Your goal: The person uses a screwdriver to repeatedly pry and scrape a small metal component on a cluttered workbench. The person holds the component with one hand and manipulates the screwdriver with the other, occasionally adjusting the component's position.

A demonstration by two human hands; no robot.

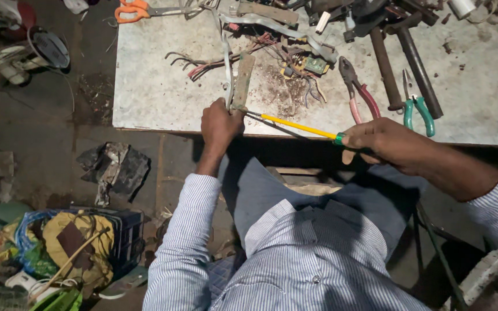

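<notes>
My left hand [219,124] grips the near end of a flat, rusty metal strip [242,80] at the front edge of the worktable [157,98]. A thin grey metal band [227,63] runs beside the strip. My right hand [384,144] holds a yellow-shafted screwdriver [298,126] by its green-ringed handle. Its tip points left and meets the strip just beside my left thumb.
On the table lie red-handled pliers [359,92], green-handled pliers [417,109], two dark hammers [402,57], orange scissors [139,10], loose wires [203,63] and a small circuit piece [312,64]. Left of it the floor holds debris [113,167], a crate [119,236] and bags [59,242].
</notes>
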